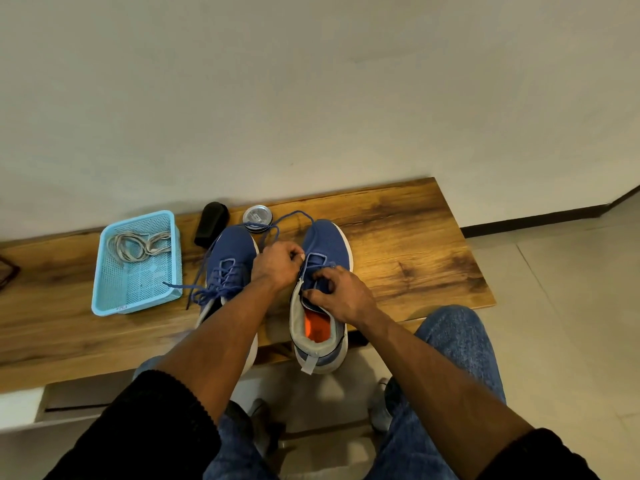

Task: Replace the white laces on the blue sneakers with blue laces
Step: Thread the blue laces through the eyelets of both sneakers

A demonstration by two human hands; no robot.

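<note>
Two blue sneakers stand side by side on a wooden bench (398, 237). The left sneaker (231, 251) is threaded with a blue lace whose ends trail toward the basket. The right sneaker (325, 247) shows an orange insole, and a blue lace (294, 216) loops out beyond its toe. My left hand (278, 263) pinches that lace beside the right sneaker's upper eyelets. My right hand (337, 292) grips the tongue and eyelet area of the right sneaker with curled fingers. The white laces (138, 244) lie coiled in a light blue basket (138, 292).
A black brush-like object (211, 223) and a round metal tin (257, 216) sit behind the sneakers by the wall. The bench's right half is bare wood. My knees in jeans are below the bench's front edge. Tiled floor lies to the right.
</note>
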